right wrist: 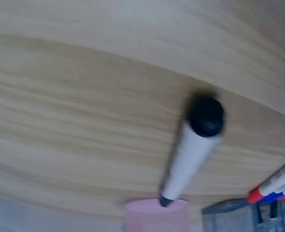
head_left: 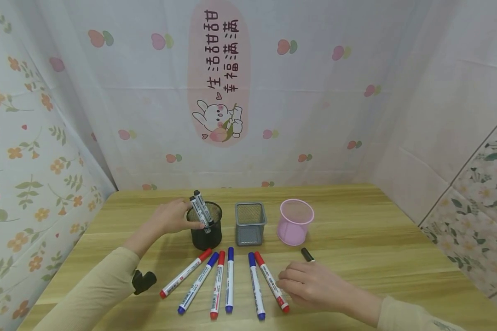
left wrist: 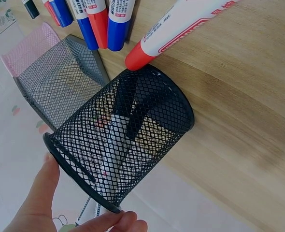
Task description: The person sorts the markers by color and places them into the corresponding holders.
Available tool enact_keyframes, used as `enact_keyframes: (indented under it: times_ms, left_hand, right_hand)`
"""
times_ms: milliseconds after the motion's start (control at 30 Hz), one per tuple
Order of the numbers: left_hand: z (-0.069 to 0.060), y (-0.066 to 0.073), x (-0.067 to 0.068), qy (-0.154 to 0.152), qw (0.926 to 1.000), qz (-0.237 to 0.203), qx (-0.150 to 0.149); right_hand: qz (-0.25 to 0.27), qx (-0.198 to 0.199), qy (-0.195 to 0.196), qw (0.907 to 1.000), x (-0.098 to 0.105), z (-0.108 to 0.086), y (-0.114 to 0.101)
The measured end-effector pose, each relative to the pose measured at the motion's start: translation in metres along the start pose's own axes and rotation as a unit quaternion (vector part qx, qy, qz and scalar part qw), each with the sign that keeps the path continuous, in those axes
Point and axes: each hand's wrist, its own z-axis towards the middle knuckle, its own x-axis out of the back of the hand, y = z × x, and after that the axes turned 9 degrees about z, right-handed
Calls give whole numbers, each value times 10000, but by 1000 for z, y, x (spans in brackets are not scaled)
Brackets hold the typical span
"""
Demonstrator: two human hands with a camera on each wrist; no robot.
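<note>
My left hand (head_left: 176, 218) grips the rim of a round black mesh pen holder (head_left: 206, 236), thumb on one side and fingers on the other. Two black-capped markers (head_left: 200, 209) lean upright inside it; in the left wrist view the holder's mesh wall (left wrist: 133, 116) half hides them. Over the table at the right, my right hand (head_left: 310, 287) has loosely bent fingers, with nothing seen in them. Beyond it a black marker (head_left: 308, 254) lies partly hidden by the hand; the right wrist view shows more of this marker (right wrist: 188, 154), but no fingers.
A grey square mesh holder (head_left: 250, 225) and a pink round one (head_left: 295, 225) stand in line with the black one. Several red and blue markers (head_left: 217, 285) lie fanned out on the wooden table between my hands. A patterned curtain hangs behind.
</note>
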Motion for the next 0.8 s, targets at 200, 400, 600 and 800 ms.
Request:
enact_keyframes:
  times_ms: [200, 400, 600, 800]
  left_hand:
    - [1, -1, 0, 2, 10000, 16, -15]
    - [1, -1, 0, -30, 10000, 50, -49]
    - [2, -1, -1, -13, 10000, 13, -23]
    - [1, 0, -1, 7, 10000, 12, -13]
  right_hand:
    - [-402, 245, -249, 9986, -2, -20, 5]
    - [-660, 559, -259, 9959, -6, -43, 13]
    - [-692, 317, -572, 9955, -4, -67, 20]
    - [-723, -82, -881, 9934, -3, -88, 26]
